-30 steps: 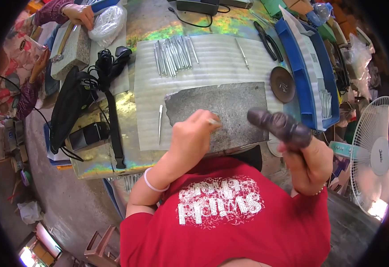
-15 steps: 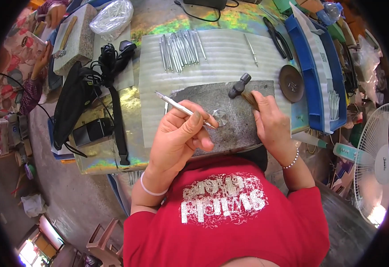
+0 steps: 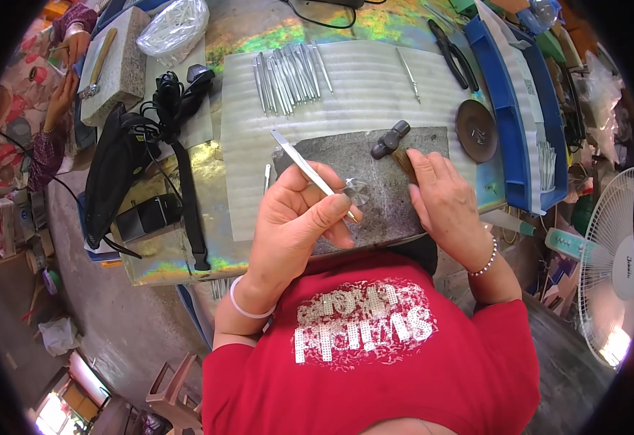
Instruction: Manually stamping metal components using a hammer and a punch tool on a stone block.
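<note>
My left hand (image 3: 291,214) pinches a slim silvery metal rod (image 3: 302,163) between thumb and fingers, tilted with its flattened end up and to the left. It is held above the left part of a dark stone slab (image 3: 396,203). A small shiny round patch or disc (image 3: 358,191) shows on the slab just beside my fingertips. My right hand (image 3: 444,203) is closed round the wooden handle of a hammer (image 3: 391,140), whose dark steel head is over the slab's far part. Most of the handle is hidden by the hand.
Several silvery rods (image 3: 288,78) lie on white foam sheet (image 3: 367,94), with one thin rod (image 3: 408,75) apart. Right: a brown round dish (image 3: 475,132), black-handled pliers (image 3: 453,54), a blue tray (image 3: 494,109), a fan (image 3: 625,268). Left: black straps (image 3: 192,203), a stone block (image 3: 123,80), another person's hand (image 3: 61,101).
The rod has turned in my left fingers and now stands steeper, its flat side showing. My right hand stays on the hammer. The view has shifted slightly.
</note>
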Demonstrator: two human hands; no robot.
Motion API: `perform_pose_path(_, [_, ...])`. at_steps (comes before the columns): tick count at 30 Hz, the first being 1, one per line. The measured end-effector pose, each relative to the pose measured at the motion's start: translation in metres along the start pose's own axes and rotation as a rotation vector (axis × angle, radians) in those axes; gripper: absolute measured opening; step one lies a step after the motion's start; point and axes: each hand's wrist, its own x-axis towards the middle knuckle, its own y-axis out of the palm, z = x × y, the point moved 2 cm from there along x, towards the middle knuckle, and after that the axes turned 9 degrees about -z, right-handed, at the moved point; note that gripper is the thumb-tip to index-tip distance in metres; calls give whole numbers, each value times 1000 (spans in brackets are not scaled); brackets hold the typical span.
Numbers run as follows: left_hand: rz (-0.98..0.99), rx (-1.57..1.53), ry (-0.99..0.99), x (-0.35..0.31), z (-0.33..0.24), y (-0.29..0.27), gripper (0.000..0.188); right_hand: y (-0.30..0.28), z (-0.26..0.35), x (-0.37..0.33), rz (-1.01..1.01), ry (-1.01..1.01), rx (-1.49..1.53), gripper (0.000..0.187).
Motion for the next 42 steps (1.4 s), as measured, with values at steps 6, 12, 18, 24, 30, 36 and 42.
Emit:
perform_pose_path(6, [2, 194, 36, 2, 4, 0, 16, 1, -2, -6, -84, 87, 80, 40])
perform_pose_path(12, [-44, 446, 298, 7, 21, -2, 6, -3, -12, -27, -135, 261, 641, 36])
perform_pose_path(18, [-66, 714, 427, 13, 30, -3, 5, -7, -9, -40, -94, 380, 977, 33])
perform_pose_path(24, [-49, 754, 509, 14, 31, -1, 3, -13, -4, -41, -97, 303, 992, 34])
perform_pose_path(30, [-50, 773, 554, 13, 32, 0, 4, -16, -2, -43, -123, 291, 993, 34])
perform_pose_path(36, [-39, 774, 554, 14, 32, -2, 4, -15, 0, -45, -117, 273, 994, 34])
perform_pose_path(42, [-25, 763, 488, 16, 30, -1, 5, -18, 3, -44, -122, 264, 988, 33])
